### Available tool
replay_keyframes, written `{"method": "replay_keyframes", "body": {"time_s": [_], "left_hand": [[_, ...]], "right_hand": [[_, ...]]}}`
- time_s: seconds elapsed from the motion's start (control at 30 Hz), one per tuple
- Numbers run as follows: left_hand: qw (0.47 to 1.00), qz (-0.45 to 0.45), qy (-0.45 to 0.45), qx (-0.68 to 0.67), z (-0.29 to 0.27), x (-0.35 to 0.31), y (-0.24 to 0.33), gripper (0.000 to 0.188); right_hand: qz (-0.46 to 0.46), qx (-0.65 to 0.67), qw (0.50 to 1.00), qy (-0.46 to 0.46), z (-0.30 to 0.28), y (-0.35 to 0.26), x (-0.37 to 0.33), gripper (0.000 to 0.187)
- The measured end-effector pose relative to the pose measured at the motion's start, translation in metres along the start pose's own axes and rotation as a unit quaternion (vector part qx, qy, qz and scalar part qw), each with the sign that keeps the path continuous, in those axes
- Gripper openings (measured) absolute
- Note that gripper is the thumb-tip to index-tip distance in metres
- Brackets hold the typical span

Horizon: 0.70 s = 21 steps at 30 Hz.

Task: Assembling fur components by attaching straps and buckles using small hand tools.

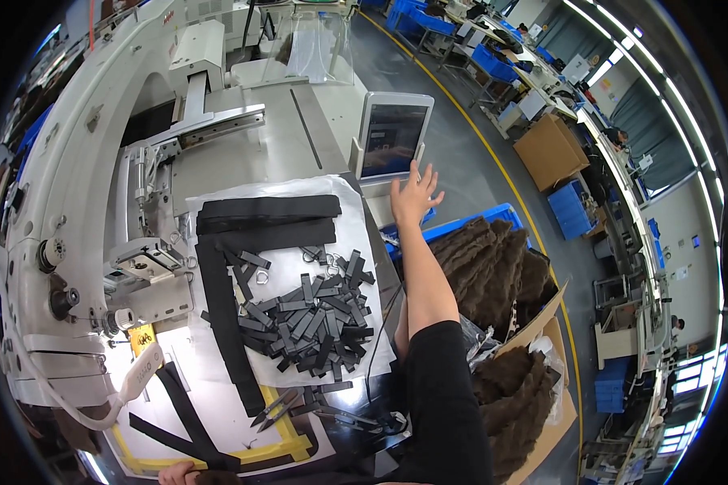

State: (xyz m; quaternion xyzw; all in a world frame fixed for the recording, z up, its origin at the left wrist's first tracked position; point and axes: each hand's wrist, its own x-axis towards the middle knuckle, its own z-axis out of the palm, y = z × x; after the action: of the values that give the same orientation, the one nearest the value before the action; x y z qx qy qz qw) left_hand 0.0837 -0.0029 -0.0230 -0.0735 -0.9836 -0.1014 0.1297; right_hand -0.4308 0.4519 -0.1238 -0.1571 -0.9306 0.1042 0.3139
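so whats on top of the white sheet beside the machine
On the white sheet: long black straps, a heap of short dark strips and a few metal rings. What lies beneath the heap is covered and can't be seen.

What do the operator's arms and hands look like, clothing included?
The right hand is ungloved, its forearm bare up to a plain black sleeve. The left hand shows only partly, no glove visible; its sleeve can't be made out.
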Motion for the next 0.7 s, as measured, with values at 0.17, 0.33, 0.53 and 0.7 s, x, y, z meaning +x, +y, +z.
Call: {"method": "replay_keyframes", "body": {"time_s": [0.17, 0.33, 0.53, 0.7], "left_hand": [[1.0, 0.025, 0.007, 0.018, 0.004, -0.005, -0.008, 0.023], [0.999, 0.033, 0.002, 0.011, 0.004, -0.008, -0.011, 0.023], [1.0, 0.025, 0.0, -0.003, 0.001, -0.008, -0.007, 0.024], [0.999, 0.024, 0.005, -0.029, -0.007, -0.001, -0.001, 0.027]], "right_hand": [[-0.022, -0.018, 1.0, -0.005, -0.002, -0.004, -0.002, 0.055], [-0.028, -0.021, 0.999, 0.0, -0.001, -0.004, -0.002, 0.056], [-0.019, -0.019, 1.0, 0.012, -0.006, 0.002, -0.003, 0.059], [-0.014, -0.028, 0.999, 0.022, -0.035, 0.008, 0.002, 0.06]]}}
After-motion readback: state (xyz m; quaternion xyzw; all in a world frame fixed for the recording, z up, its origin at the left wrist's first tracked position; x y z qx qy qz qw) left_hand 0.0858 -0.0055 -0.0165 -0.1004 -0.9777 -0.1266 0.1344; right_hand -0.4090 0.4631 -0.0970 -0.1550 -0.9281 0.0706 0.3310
